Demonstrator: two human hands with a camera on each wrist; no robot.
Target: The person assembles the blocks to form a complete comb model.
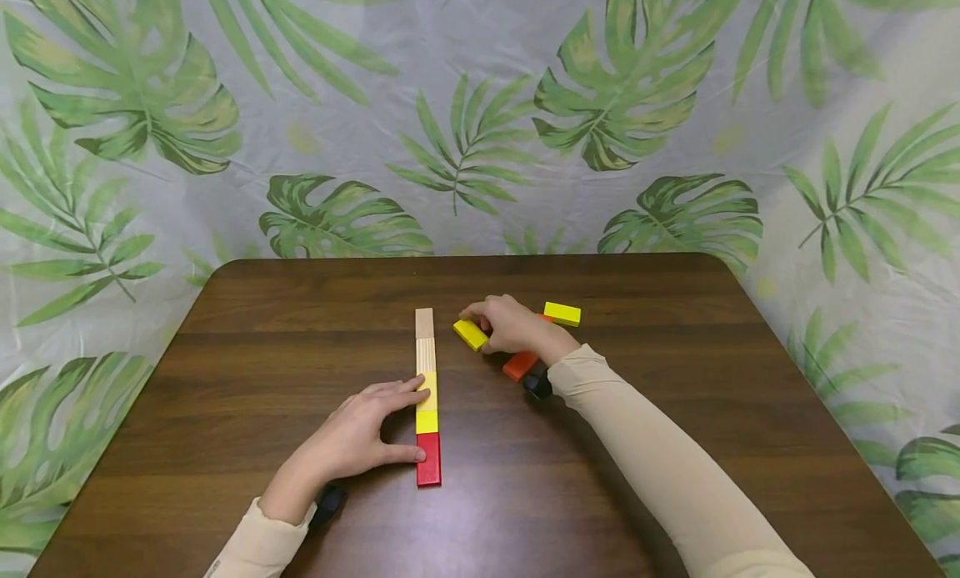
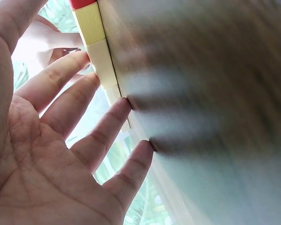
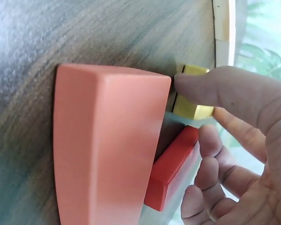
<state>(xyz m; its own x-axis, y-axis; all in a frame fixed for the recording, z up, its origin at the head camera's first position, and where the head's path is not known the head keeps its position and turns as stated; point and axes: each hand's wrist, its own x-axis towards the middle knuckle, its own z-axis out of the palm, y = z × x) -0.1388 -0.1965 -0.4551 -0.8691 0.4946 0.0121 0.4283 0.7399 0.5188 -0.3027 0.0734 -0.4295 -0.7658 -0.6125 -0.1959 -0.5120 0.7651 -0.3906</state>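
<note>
On the brown table a straight row of blocks runs away from me: a red block point(image 1: 430, 471) nearest, then yellow point(image 1: 427, 422), then pale wooden blocks point(image 1: 425, 354) at the far end. My left hand point(image 1: 356, 428) lies along the row's left side, fingers extended, fingertips at the yellow part and thumb on the red block. In the left wrist view two fingertips meet the blocks' side and the other two touch the table. To the right of the row, my right hand point(image 1: 513, 324) pinches a yellow block point(image 1: 468, 334) between thumb and index finger; the other fingers curl loosely beneath.
Under and beside the right wrist lie an orange-red block point(image 1: 519, 365) and another one point(image 3: 168, 168), partly hidden by the hand in the head view. Farther right sits a loose yellow block point(image 1: 562, 314). A leaf-patterned curtain point(image 1: 480, 144) hangs behind the table's far edge.
</note>
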